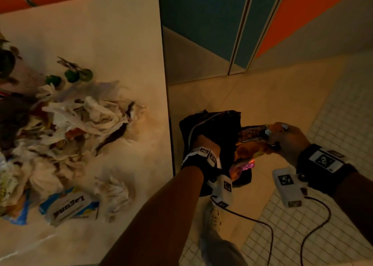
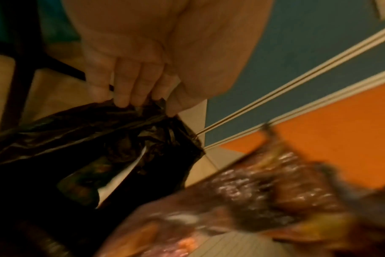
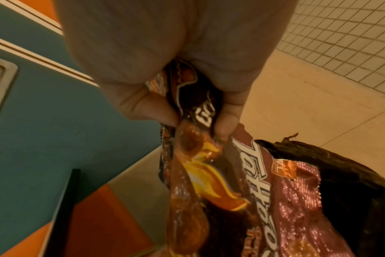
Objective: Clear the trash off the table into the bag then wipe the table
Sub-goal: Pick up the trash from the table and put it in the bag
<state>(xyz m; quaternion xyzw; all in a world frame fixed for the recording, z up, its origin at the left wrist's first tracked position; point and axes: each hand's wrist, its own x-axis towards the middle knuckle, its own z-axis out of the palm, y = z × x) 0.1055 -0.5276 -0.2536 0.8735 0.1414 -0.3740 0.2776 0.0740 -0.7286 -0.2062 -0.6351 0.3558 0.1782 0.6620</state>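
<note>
Black plastic of the trash bag (image 1: 212, 128) is being gripped at its rim by the left hand (image 1: 203, 144), fingers curled round it, beside the table (image 1: 121, 33). The right hand (image 1: 288, 140) is pinching crinkled snack wrappers (image 1: 250, 144) over the bag's mouth. Most of the work is still waiting: a trash pile (image 1: 66, 124) is lying on the table, and wiping looks unstarted.

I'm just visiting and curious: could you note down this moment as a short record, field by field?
left hand: grips the rim of the black bag, holding it open
right hand: pinches chip wrappers at the bag's mouth
table: still holds a pile of crumpled napkins and a blue and white box
bag position: beside the table, above the floor
wiping: not yet begun
</note>
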